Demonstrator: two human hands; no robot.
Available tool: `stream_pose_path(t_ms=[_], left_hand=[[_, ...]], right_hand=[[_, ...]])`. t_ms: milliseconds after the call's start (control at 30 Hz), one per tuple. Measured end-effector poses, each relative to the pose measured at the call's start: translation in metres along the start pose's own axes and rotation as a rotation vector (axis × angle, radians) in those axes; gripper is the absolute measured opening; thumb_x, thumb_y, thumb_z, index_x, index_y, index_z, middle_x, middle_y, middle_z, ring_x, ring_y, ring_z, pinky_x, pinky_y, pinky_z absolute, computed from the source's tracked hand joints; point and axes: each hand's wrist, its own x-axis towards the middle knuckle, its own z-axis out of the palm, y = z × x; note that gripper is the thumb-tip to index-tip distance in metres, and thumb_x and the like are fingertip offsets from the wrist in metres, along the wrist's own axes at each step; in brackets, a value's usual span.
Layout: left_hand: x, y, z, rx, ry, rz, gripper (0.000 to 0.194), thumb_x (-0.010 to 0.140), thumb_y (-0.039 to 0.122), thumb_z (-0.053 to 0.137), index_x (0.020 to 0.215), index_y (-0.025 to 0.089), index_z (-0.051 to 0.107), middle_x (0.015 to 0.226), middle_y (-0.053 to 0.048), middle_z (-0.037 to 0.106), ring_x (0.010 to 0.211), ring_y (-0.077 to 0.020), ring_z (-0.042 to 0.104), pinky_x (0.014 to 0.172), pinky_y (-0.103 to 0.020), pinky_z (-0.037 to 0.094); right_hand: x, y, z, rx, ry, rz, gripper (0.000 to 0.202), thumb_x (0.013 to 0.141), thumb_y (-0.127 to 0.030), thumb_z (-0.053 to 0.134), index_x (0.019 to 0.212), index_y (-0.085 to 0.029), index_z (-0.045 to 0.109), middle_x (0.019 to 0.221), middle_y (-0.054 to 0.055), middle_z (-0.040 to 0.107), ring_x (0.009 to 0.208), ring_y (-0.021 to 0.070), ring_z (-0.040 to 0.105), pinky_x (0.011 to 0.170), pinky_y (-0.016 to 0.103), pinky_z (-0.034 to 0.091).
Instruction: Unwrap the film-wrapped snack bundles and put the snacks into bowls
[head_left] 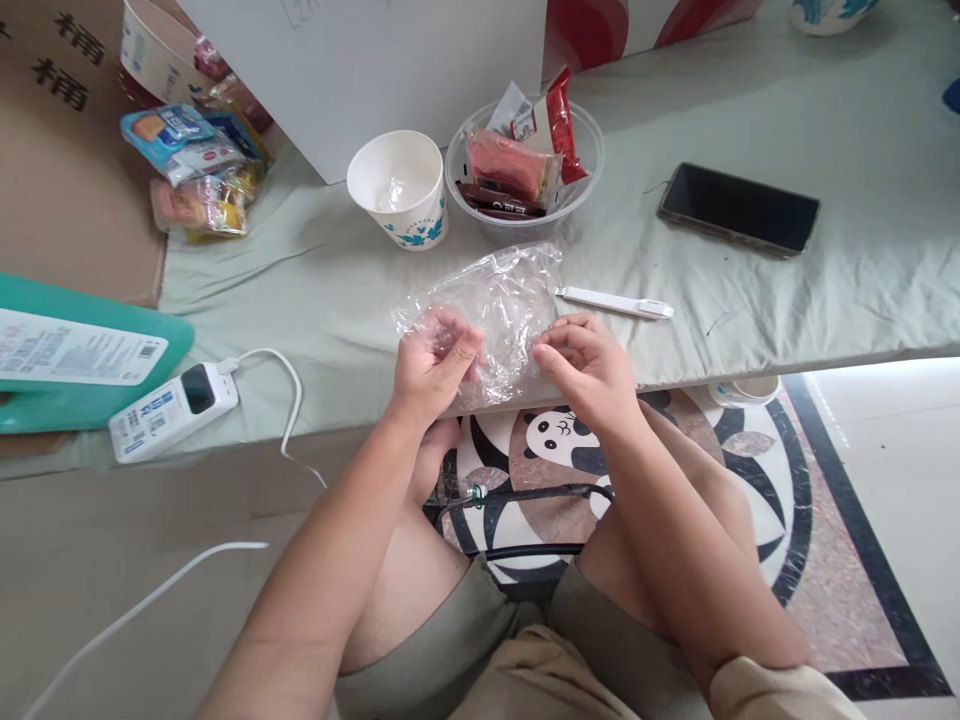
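Observation:
Between my hands, over the table's front edge, spreads a crinkled clear plastic bag point(510, 300). My left hand point(437, 365) pinches its left side, the film partly covering the fingers. On the right side, my right hand point(586, 362) has thumb and fingertips closed together at the bag's edge. Just beyond the right hand lies a white utility knife point(615, 302). Behind the bag stand a paper cup point(401, 190) with a leaf print and a clear plastic bowl point(525, 222) of wrapped snacks.
A black phone point(741, 208) lies at the right. On the left are a power strip point(174, 410) with a white cable, a green container point(90, 345), a cardboard box point(75, 170) and a pile of packaged snacks point(199, 165). A large white box point(375, 70) stands behind.

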Motion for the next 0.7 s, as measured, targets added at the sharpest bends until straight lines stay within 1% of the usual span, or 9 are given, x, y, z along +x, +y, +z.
stream_pose_path(t_ms=[200,267,333,433,500,533,600,667,700], left_hand=[[0.002,0.004,0.002,-0.012,0.015,-0.05,0.054,0.072,0.068,0.082,0.073,0.024,0.049,0.047,0.009,0.049,0.036,-0.0066,0.042,0.035,-0.021,0.033],[0.003,0.005,0.001,-0.039,0.027,-0.061,0.055,0.071,0.067,0.083,0.07,0.024,0.049,0.046,0.009,0.045,0.037,-0.0058,0.038,0.036,-0.021,0.03],[0.004,0.007,-0.001,-0.096,0.005,-0.095,0.054,0.07,0.063,0.085,0.067,0.023,0.05,0.048,0.008,0.044,0.039,-0.0053,0.037,0.037,-0.02,0.03],[0.001,0.013,-0.002,-0.196,-0.124,-0.175,0.05,0.068,0.052,0.089,0.062,0.02,0.051,0.063,0.004,0.058,0.053,-0.0078,0.055,0.05,-0.022,0.048],[-0.002,0.017,-0.002,-0.226,-0.227,-0.236,0.046,0.07,0.045,0.088,0.061,0.019,0.052,0.079,-0.001,0.068,0.069,-0.0136,0.068,0.065,-0.029,0.058],[-0.003,0.018,-0.002,-0.228,-0.262,-0.257,0.043,0.071,0.044,0.086,0.061,0.019,0.052,0.084,-0.002,0.07,0.074,-0.0156,0.07,0.069,-0.031,0.06],[-0.004,0.018,-0.001,-0.206,-0.29,-0.281,0.041,0.073,0.043,0.084,0.064,0.019,0.053,0.084,-0.003,0.072,0.074,-0.0164,0.071,0.067,-0.03,0.06],[-0.003,0.016,0.0,-0.134,-0.265,-0.297,0.042,0.072,0.044,0.085,0.065,0.02,0.052,0.076,-0.002,0.071,0.065,-0.0142,0.068,0.059,-0.026,0.058],[-0.002,0.014,0.0,-0.084,-0.246,-0.318,0.043,0.071,0.044,0.087,0.067,0.02,0.052,0.07,-0.001,0.069,0.059,-0.013,0.066,0.053,-0.024,0.055]], right_hand=[[0.003,0.009,-0.002,0.078,0.12,-0.045,0.017,0.082,-0.03,0.064,0.069,-0.022,0.057,0.09,0.003,0.06,0.089,0.0173,0.059,0.086,0.037,0.051],[0.003,0.013,-0.003,0.131,0.127,-0.032,0.015,0.081,-0.029,0.063,0.071,-0.022,0.055,0.093,0.004,0.061,0.094,0.0181,0.06,0.091,0.038,0.051],[0.004,0.017,-0.005,0.229,0.102,-0.015,0.013,0.081,-0.032,0.066,0.081,-0.024,0.057,0.104,0.005,0.064,0.105,0.0197,0.062,0.096,0.038,0.051],[0.004,0.016,-0.008,0.371,-0.006,0.023,0.036,0.081,-0.044,0.071,0.109,-0.027,0.059,0.117,0.006,0.066,0.112,0.0206,0.064,0.098,0.037,0.053],[0.003,0.011,-0.01,0.377,-0.128,0.06,0.046,0.08,-0.048,0.075,0.118,-0.027,0.059,0.113,0.006,0.068,0.103,0.0199,0.067,0.092,0.037,0.055],[0.003,0.008,-0.011,0.354,-0.192,0.08,0.044,0.079,-0.047,0.077,0.114,-0.026,0.061,0.105,0.005,0.069,0.095,0.0187,0.067,0.086,0.036,0.056],[0.001,0.003,-0.012,0.276,-0.26,0.116,0.029,0.08,-0.044,0.078,0.096,-0.022,0.065,0.085,0.002,0.067,0.076,0.0147,0.062,0.072,0.031,0.053],[0.0,0.0,-0.01,0.218,-0.233,0.138,0.025,0.082,-0.042,0.075,0.079,-0.021,0.061,0.071,-0.001,0.061,0.064,0.0109,0.054,0.06,0.028,0.046],[0.0,-0.001,-0.01,0.218,-0.193,0.142,0.027,0.083,-0.042,0.073,0.076,-0.021,0.058,0.068,-0.002,0.059,0.061,0.0098,0.052,0.058,0.027,0.043]])
